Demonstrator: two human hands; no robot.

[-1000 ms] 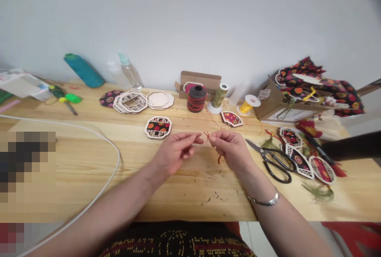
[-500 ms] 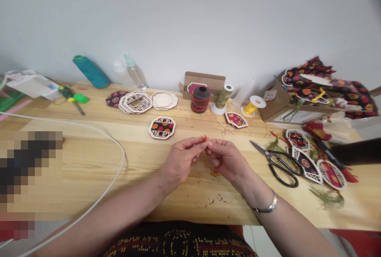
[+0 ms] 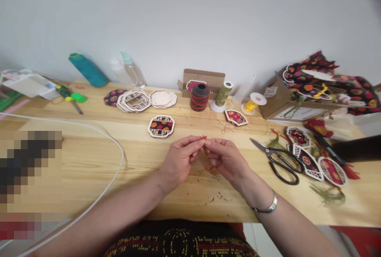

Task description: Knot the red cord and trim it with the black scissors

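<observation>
A short piece of red cord (image 3: 204, 137) shows above the pinched fingertips of both hands, over the middle of the table. My left hand (image 3: 181, 157) grips it between thumb and forefinger. Touching it from the other side, my right hand (image 3: 224, 156) pinches the same cord, and a red end hangs below its curled fingers. Most of the cord is hidden by the fingers. Behind my hands lies an eight-sided patterned ornament (image 3: 161, 126) in a pale fretwork frame. To the right of my right hand rest black-handled scissors (image 3: 281, 162), their blades spread a little.
At the back stand a spool of dark red cord (image 3: 199, 98), a green spool (image 3: 223, 97) and a yellow spool (image 3: 253, 103). Stacked wooden frames (image 3: 133, 101) lie left of them. A cardboard box (image 3: 282, 104) of fabric stands right. A white cable (image 3: 119, 162) crosses the left side.
Both hands have shifted very slightly, still pinching the red cord together. The red end under the right hand has swung a little left. The view has tilted slightly.
</observation>
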